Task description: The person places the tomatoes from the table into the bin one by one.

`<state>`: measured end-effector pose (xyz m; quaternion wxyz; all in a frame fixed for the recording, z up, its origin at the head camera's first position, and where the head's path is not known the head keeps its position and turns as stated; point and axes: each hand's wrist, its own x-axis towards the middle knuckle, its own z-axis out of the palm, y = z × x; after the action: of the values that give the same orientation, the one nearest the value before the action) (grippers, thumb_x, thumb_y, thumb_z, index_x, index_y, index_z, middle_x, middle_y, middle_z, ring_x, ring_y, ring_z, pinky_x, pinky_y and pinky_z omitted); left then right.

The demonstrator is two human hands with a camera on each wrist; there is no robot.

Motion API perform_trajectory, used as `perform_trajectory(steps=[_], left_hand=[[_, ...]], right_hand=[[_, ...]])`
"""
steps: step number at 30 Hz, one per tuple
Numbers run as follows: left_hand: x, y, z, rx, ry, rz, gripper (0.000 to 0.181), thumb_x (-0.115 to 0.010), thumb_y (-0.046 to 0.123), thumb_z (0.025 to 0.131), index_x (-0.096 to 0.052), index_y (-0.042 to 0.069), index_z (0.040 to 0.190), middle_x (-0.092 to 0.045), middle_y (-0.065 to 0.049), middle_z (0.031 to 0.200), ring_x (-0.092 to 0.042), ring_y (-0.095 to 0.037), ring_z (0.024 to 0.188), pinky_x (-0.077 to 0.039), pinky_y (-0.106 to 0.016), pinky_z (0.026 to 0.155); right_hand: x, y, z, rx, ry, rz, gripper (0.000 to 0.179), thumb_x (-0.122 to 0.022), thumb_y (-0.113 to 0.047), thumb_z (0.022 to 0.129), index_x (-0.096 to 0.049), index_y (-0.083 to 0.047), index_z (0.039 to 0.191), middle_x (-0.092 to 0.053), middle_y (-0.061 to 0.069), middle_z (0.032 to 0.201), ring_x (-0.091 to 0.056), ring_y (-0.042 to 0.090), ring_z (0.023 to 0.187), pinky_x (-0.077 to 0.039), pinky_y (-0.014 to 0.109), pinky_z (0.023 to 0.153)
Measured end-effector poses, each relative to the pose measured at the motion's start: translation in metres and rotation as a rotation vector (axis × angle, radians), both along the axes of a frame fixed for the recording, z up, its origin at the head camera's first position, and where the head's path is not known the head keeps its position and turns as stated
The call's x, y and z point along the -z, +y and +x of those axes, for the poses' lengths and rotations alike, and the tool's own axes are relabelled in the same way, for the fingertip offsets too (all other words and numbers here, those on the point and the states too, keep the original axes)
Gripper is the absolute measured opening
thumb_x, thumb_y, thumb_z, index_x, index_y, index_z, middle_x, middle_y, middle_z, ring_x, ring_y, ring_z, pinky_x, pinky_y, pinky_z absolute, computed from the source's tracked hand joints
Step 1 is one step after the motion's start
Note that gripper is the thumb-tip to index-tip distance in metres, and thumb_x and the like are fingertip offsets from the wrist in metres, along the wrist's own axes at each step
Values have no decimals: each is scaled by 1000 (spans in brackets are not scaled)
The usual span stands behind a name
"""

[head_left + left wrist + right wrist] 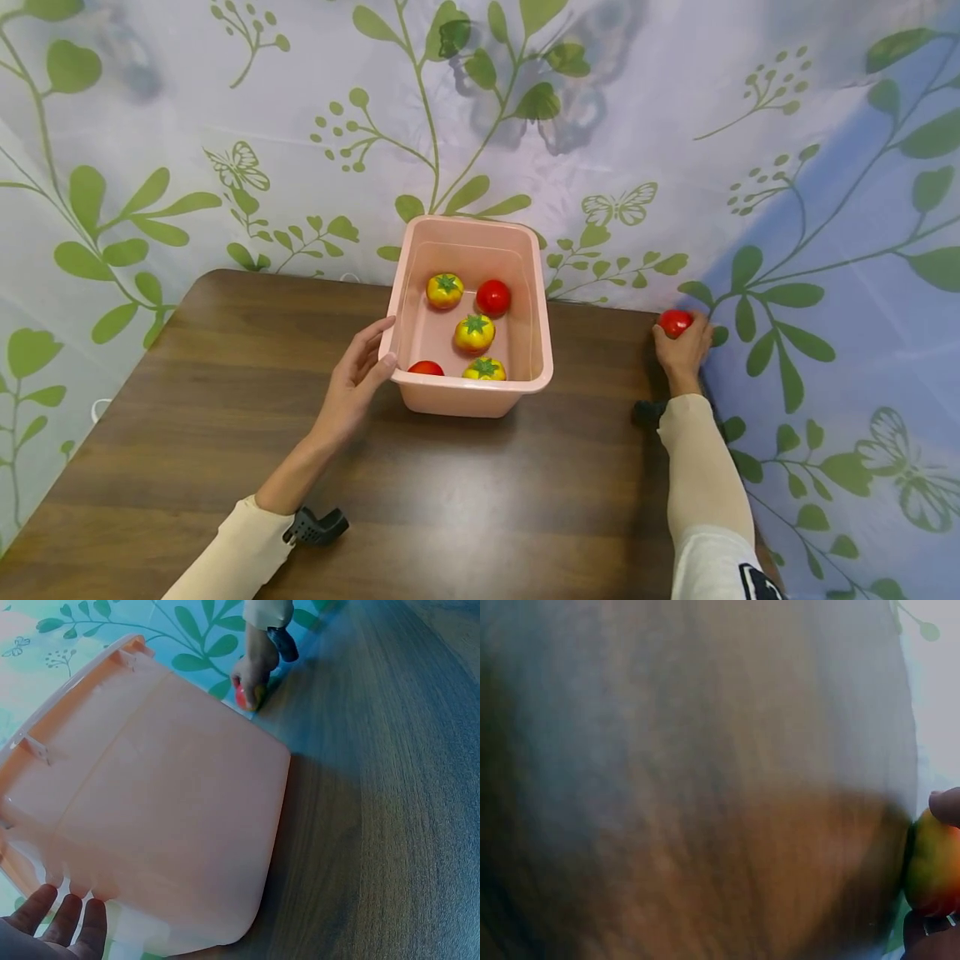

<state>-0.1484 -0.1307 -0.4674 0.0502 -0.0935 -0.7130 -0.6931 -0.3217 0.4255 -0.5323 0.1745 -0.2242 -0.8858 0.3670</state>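
A pink plastic bin (471,402) stands near the back edge of the table, with several tomatoes in it. Some show yellow tops with green star-shaped leaves, like the middle tomato (474,334); others look plain red, like the tomato (492,297) at the back right. My left hand (354,371) touches the bin's left rim with thumb and fingertips; in the left wrist view its fairly straight fingers (67,924) meet the outer wall. At the table's far right corner my right hand (684,350) grips a red tomato (675,322); up close this tomato also shows yellow-green.
The brown wooden table (465,508) runs toward me. A leaf-patterned cloth (285,167) hangs directly behind it, and a bluish stretch of cloth (862,350) borders the right side, close to my right arm. Black wrist devices (321,527) sit on both forearms.
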Motion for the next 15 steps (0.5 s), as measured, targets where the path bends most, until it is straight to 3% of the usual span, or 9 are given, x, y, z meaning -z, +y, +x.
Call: perform_trajectory(steps=[8, 15], left_hand=[[3, 1, 2, -16, 6, 9, 55, -58, 16, 111, -46, 28, 163, -49, -6, 165, -49, -39, 150, -46, -15, 114], [4, 0, -2, -3, 23, 15, 55, -57, 15, 111, -46, 27, 163, -47, -17, 165, -46, -44, 152, -45, -14, 115]], right_hand=[[2, 2, -1, 4, 10, -12, 75, -73, -23, 96, -36, -9, 160, -39, 27, 162, -40, 47, 150, -29, 63, 128], [0, -1, -2, -3, 30, -6, 74, -77, -21, 95, -40, -6, 157, -42, 28, 160, -41, 47, 151, -31, 60, 129]])
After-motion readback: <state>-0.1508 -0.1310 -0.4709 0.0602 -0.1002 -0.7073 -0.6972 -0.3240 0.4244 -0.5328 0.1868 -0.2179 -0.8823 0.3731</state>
